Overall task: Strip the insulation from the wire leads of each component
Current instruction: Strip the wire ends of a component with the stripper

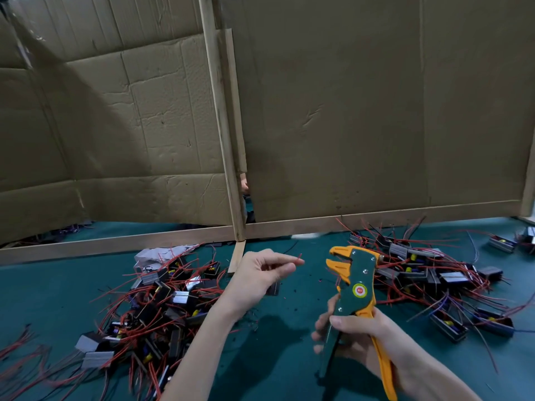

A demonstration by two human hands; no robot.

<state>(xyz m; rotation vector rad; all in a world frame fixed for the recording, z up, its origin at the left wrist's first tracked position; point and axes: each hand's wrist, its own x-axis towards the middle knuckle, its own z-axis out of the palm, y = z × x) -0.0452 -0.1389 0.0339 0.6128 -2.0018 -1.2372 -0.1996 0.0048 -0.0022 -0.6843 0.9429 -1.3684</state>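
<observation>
- A thin red insulated wire lead [298, 259] sits at the centre of the frame. Its short tip pokes out to the right of a thumb and forefinger, raised above the tabletop and apart from the tool.
- The left hand [260, 274] has its grip pinched together on that lead. A small dark block-shaped component [273, 288] shows just under the hand, mostly hidden by it.
- A yellow-and-green plastic wire stripper [354, 280] stands upright just right of centre, head tipped towards the lead. Its jaws are apart, with nothing between them.
- The right hand [359, 340], in the lower right of the frame, has its grip clamped round the stripper's two handles — thumb across the green one.
- A tangled heap of black components with red leads [162, 302] lies at lower left.
- A second heap of the same parts [419, 273] spreads across the right.
- The teal cloth-covered tabletop [289, 360] carries both heaps.
- Creased brown cardboard panels [347, 111] on a pale wooden frame [223, 125] fill the upper frame.
</observation>
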